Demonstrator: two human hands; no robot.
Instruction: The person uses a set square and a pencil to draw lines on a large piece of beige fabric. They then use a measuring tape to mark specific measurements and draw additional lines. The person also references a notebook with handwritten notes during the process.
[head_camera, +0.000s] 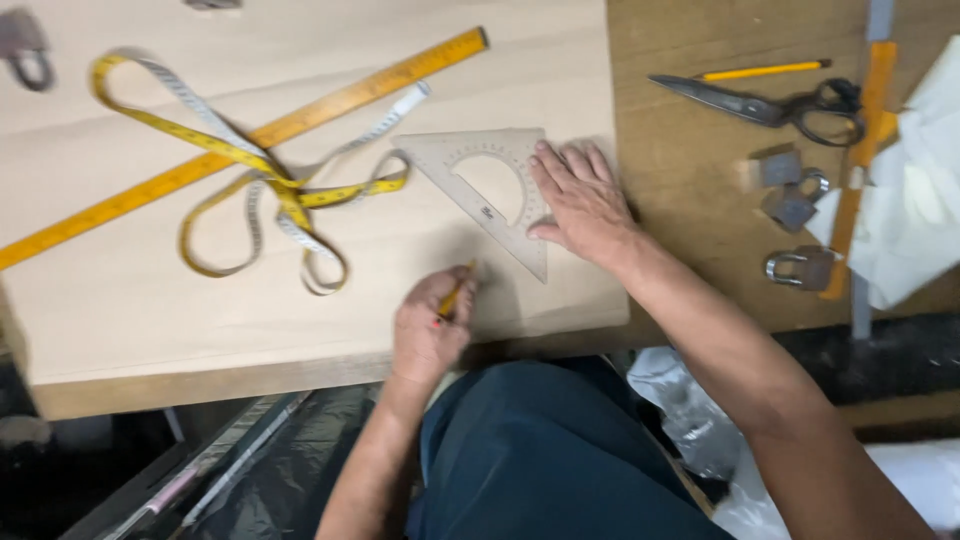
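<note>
My left hand (428, 328) grips a short yellow pencil (456, 293), its tip down on the light brown paper sheet (150, 290) just below the set square. My right hand (582, 203) lies flat, fingers spread, on the right part of a clear triangular set square (470, 165) with a half-round protractor cut-out. The set square lies on the paper, its long edge slanting down to the right towards the pencil.
A long yellow ruler (330, 103) and a looped yellow tape measure (255, 195) lie on the paper at left. On the wooden table at right are black scissors (775, 106), a second pencil (762, 71), padlocks (802, 267), an orange strip (856, 170) and white cloth (915, 200).
</note>
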